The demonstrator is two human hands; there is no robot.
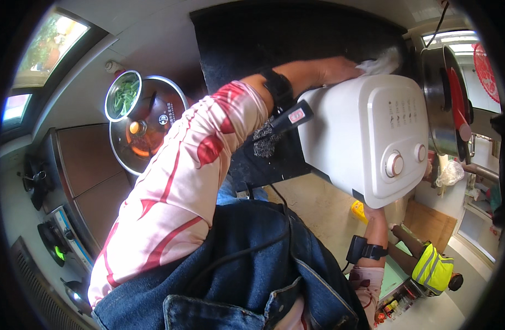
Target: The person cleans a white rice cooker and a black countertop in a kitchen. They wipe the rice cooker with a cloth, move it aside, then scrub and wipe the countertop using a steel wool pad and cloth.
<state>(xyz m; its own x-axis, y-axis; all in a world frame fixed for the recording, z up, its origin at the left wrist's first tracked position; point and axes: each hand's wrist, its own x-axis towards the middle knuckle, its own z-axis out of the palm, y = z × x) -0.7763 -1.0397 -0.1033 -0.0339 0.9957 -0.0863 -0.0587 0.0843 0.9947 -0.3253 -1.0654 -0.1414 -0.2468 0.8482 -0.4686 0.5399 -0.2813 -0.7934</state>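
A white countertop appliance [337, 119] with two round knobs and a printed panel stands at the right edge of a black table [244, 33]. My left hand [339, 71] reaches across its far side and holds a crumpled white cloth [382, 62]. At the near lower corner of the appliance, my right hand [374, 212] grips the edge, with its fingers mostly hidden behind the housing. Beneath my left forearm a black handle [293, 117] bearing a label juts toward the appliance. A dark speckled pad [264, 142] lies on the tabletop beside that handle.
Left of the table sit a glass-lidded pan [124, 152] and a bowl of cut greens [126, 97]. A large metal pot [436, 82] stands beyond the appliance. A person in a yellow vest [433, 268] is at lower right. A black cable [252, 249] crosses my denim apron.
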